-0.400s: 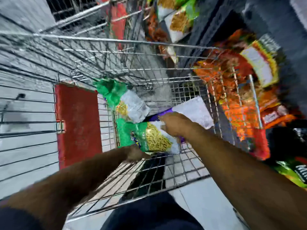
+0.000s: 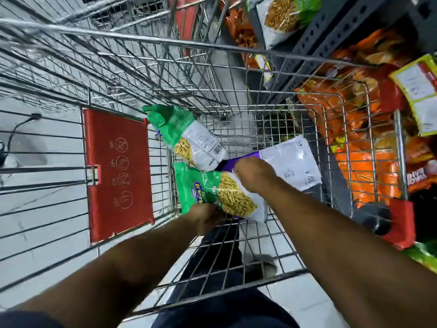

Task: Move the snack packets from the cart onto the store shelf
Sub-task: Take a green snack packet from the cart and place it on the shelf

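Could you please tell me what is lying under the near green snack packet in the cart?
A purple-and-white packet pokes out from beneath the green packet, which both the left hand and right hand grip. Its middle is covered, so its label cannot be read.

Bright, even light from overhead fills the wide-angle view, with white glare on the glossy snack packets (image 2: 196, 140) in the cart (image 2: 236, 119). The cart's wires bow outward toward the frame edges. Beyond its far rim the wires smear with motion blur, and the near forearms are soft.
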`<action>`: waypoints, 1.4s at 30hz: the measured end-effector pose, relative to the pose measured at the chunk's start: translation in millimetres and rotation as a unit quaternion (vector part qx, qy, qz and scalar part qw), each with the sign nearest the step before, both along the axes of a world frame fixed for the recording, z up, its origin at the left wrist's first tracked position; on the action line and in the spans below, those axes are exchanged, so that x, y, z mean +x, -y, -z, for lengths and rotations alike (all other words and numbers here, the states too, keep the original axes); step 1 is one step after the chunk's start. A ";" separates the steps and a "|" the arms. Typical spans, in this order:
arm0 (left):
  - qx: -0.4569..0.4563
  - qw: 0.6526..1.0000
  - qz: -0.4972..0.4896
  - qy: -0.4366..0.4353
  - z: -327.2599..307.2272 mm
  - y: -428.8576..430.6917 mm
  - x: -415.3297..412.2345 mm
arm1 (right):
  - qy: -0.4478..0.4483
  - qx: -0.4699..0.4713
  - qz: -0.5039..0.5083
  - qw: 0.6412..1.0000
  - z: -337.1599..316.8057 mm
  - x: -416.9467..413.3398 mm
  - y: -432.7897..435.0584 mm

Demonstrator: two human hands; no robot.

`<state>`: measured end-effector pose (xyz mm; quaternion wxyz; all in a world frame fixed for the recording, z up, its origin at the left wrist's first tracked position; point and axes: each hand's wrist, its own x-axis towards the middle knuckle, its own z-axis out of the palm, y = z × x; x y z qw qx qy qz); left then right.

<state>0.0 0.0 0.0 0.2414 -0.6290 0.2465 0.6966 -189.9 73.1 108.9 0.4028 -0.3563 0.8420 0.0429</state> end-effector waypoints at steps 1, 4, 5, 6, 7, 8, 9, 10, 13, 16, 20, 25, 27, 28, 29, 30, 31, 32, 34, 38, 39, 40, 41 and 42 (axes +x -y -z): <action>-0.002 1.000 0.000 0.003 -5.4 -2.9 -4.0 | -0.012 0.002 0.010 1.000 -1.1 1.7 0.6; -0.050 0.998 -0.019 0.020 -21.7 1.4 -12.9 | -0.028 -0.009 0.026 0.999 -6.0 5.9 -4.6; -0.061 0.998 -0.027 0.021 -20.3 6.7 -13.5 | -0.031 -0.023 0.029 0.999 -8.0 8.3 -7.8; -0.081 0.996 -0.026 0.031 -23.7 11.5 -16.4 | -0.034 -0.041 0.033 0.998 -12.1 10.0 -10.5; -0.086 0.995 -0.036 0.036 -29.6 15.9 -20.7 | -0.034 -0.057 0.032 0.997 -15.8 12.3 -12.5; -0.081 0.995 -0.050 0.033 -35.3 21.9 -23.5 | -0.032 -0.073 0.029 0.996 -20.6 14.4 -13.2; -0.067 0.995 -0.071 0.026 -39.8 27.2 -24.3 | -0.027 -0.089 0.027 0.995 -27.9 16.9 -12.5; -0.055 0.995 -0.086 0.017 -45.7 32.4 -22.7 | -0.018 -0.104 0.024 0.994 -34.6 19.9 -11.9; -0.026 0.989 -0.146 0.010 -52.6 47.9 -12.3 | -0.007 -0.143 0.009 0.990 -57.5 25.3 -11.0; -0.009 0.975 -0.216 -0.045 -61.9 54.1 -7.6 | -0.006 -0.180 0.020 0.983 -81.7 26.2 -19.5; -0.011 0.948 -0.267 -0.175 -94.0 59.9 -24.9 | 0.013 -0.291 0.123 0.949 -104.1 20.4 -42.2; -0.021 0.913 -0.221 -0.342 -145.2 68.8 -70.6 | 0.015 -0.383 0.287 0.878 -140.5 12.2 -86.0; -0.022 0.901 -0.168 -0.399 -176.0 66.0 -97.3 | 0.016 -0.431 0.350 0.831 -163.0 9.5 -105.7; -0.026 0.892 -0.141 -0.430 -195.5 61.6 -110.0 | 0.023 -0.452 0.377 0.808 -171.2 9.1 -115.1; -0.031 0.881 -0.110 -0.459 -220.4 52.5 -123.6 | 0.021 -0.472 0.400 0.785 -183.4 9.6 -128.1; -0.039 0.868 -0.081 -0.488 -246.2 41.4 -133.6 | 0.014 -0.487 0.420 0.766 -190.4 10.7 -139.2; -0.050 0.853 -0.049 -0.517 -271.5 27.0 -145.8 | 0.001 -0.502 0.434 0.748 -199.6 11.6 -153.7; -0.071 0.840 -0.024 -0.537 -295.3 13.0 -156.1 | -0.009 -0.513 0.447 0.732 -206.0 12.7 -165.0; -0.117 0.814 0.041 -0.568 -345.4 -22.1 -170.2 | -0.022 -0.540 0.478 0.692 -222.4 19.0 -189.0; -0.170 0.767 0.118 -0.607 -417.2 -100.5 -190.0 | -0.074 -0.589 0.518 0.616 -250.2 35.7 -241.1; -0.184 0.755 0.139 -0.614 -430.8 -124.2 -194.9 | -0.088 -0.605 0.532 0.586 -256.8 41.9 -261.1; -0.209 0.745 0.163 -0.613 -443.3 -145.0 -194.8 | -0.096 -0.619 0.545 0.557 -259.5 46.7 -278.2; -0.243 0.730 0.196 -0.608 -450.0 -168.5 -200.5 | -0.111 -0.632 0.557 0.527 -265.4 54.7 -300.8; -0.280 0.711 0.231 -0.602 -450.3 -183.8 -212.7 | -0.128 -0.636 0.566 0.508 -269.9 61.2 -319.7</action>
